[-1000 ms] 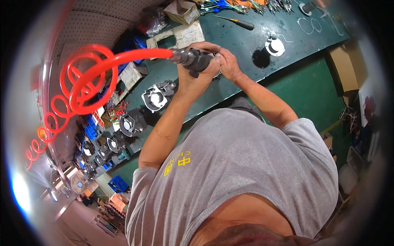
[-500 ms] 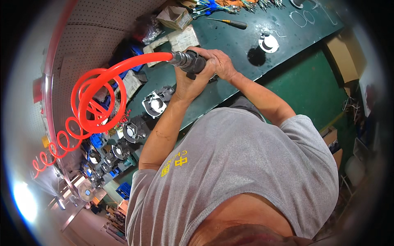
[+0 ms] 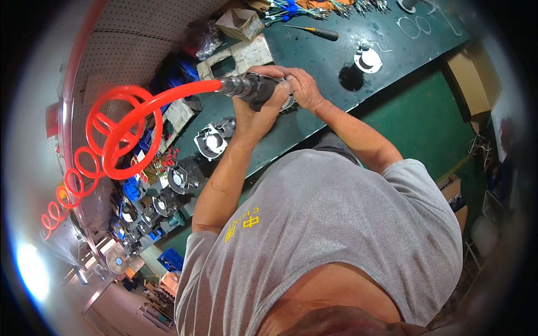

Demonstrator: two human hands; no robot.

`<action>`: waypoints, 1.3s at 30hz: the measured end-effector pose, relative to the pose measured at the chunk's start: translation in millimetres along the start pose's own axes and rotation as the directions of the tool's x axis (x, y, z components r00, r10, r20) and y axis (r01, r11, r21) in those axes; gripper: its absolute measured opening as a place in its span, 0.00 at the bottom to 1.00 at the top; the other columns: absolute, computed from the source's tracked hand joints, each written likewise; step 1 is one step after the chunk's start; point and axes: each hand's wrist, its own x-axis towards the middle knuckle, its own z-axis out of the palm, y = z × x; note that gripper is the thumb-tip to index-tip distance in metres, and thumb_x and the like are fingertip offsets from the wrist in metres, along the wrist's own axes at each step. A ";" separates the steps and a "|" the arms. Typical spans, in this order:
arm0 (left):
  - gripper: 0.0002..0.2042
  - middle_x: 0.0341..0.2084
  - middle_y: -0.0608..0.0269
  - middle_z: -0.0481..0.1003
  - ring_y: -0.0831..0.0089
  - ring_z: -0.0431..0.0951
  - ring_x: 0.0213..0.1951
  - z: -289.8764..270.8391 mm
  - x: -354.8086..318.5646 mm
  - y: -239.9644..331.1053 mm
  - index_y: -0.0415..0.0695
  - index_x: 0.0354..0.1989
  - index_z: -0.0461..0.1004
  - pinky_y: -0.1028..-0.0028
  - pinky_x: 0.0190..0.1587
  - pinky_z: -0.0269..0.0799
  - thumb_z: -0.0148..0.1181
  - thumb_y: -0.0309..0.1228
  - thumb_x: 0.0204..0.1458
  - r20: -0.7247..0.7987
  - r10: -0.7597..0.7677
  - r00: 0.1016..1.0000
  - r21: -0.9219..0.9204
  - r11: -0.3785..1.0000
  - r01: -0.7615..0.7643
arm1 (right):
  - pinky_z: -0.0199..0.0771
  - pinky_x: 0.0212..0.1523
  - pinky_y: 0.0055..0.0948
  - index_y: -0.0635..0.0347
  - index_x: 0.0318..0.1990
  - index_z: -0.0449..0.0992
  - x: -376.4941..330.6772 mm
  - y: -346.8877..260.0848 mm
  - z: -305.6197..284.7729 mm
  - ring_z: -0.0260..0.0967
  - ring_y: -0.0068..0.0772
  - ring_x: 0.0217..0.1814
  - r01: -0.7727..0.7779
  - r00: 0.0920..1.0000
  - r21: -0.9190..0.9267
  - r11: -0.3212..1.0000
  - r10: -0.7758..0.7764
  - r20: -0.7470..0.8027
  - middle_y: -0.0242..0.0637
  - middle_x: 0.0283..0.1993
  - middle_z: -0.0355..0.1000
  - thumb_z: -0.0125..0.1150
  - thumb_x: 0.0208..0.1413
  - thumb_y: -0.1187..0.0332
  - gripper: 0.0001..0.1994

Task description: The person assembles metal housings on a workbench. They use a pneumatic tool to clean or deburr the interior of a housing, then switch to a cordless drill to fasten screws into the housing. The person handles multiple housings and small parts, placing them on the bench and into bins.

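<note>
My left hand [image 3: 259,113] is closed around a black air screwdriver [image 3: 255,89]. A red coiled air hose [image 3: 185,93] runs from the metal fitting at its rear end. My right hand [image 3: 305,89] is at the tool's front end with its fingers curled in; what they grip is hidden. Beneath the hands, a round grey metal housing [image 3: 290,103] shows in part on the green bench [image 3: 314,61]. The tool's tip is out of sight behind the hands. To the left of my left forearm sits another housing with a bright metal face [image 3: 212,142].
A screwdriver [image 3: 316,32] and a white round cover with a bent rod [image 3: 367,59] lie on the bench. An open carton [image 3: 240,24] and a pale worn fixture [image 3: 246,55] stand beyond my hands. Several housings line the left side near a blue crate [image 3: 170,260].
The rear of the air screwdriver has swung left and slightly down, with my left hand still on it. The hose coils have shifted left. My right hand has barely moved. More of the housing shows.
</note>
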 end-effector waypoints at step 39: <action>0.12 0.44 0.52 0.79 0.62 0.81 0.49 -46.6 0.1 -41.8 0.35 0.47 0.74 0.57 0.62 0.74 0.63 0.19 0.55 -0.414 0.270 0.869 0.111 0.963 -0.246 | 0.73 0.54 0.45 0.63 0.52 0.77 4.8 -0.4 -3.6 0.72 0.54 0.51 -0.027 0.999 -0.021 0.999 0.028 0.046 0.48 0.47 0.77 0.48 0.66 0.66 0.15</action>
